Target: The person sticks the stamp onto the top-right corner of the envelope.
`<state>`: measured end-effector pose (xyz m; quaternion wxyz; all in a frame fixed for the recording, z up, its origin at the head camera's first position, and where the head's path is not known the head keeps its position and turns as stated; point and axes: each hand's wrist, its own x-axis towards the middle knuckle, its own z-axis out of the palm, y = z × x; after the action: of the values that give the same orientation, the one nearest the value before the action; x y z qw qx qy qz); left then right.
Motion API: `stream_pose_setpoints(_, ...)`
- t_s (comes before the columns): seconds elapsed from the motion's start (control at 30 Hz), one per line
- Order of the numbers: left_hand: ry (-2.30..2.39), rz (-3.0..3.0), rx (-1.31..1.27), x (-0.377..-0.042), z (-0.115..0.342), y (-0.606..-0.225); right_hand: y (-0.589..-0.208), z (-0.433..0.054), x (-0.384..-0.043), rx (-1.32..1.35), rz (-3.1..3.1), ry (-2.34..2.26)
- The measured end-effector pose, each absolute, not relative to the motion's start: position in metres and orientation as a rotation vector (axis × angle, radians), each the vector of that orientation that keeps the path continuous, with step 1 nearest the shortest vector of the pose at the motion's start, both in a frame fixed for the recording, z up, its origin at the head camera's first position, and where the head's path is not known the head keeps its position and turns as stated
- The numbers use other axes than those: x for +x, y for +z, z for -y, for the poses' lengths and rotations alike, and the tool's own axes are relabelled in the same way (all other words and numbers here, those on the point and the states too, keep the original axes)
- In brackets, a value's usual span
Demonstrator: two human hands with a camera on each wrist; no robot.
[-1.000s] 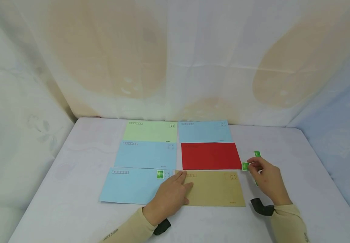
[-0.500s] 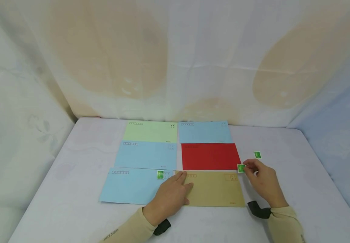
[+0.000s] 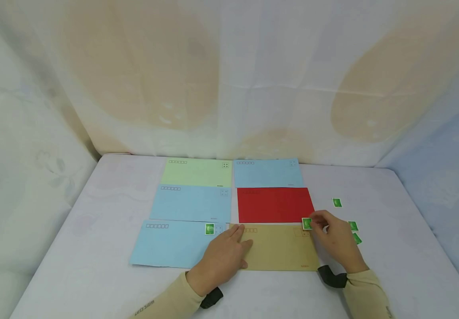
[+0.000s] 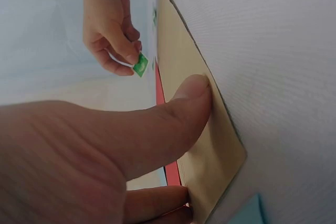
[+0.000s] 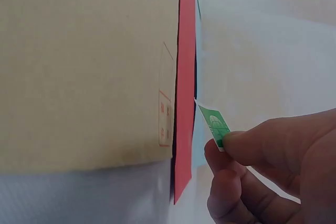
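Observation:
Between thumb and forefinger my right hand pinches a small green stamp with a white edge. In the head view it hangs over the upper right corner of the brown envelope, by the printed boxes there; the right wrist view shows the stamp raised off the paper. My left hand rests on the brown envelope's left end, thumb and fingers pressing it. Left of that hand lies a light blue envelope with a green stamp near its upper right corner.
Beyond lie a red envelope, a blue one, another blue one and a light green one, in two columns. Loose green stamps lie at the right, one farther back. Curtains surround the white table.
My right hand has moved left with the pinched stamp, from beside the loose stamps to above the brown envelope's upper right corner. The left hand has stayed in place.

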<state>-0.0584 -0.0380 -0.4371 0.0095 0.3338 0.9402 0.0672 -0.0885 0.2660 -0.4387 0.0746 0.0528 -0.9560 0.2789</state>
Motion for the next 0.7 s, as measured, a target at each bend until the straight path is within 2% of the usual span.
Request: stream_pose_setpoints(0.7,0.215,-2.941,1.053,-0.0578,0.0395,-0.4377,-0.4448,-0.2581,-0.0866,0.172,2.866,0.912)
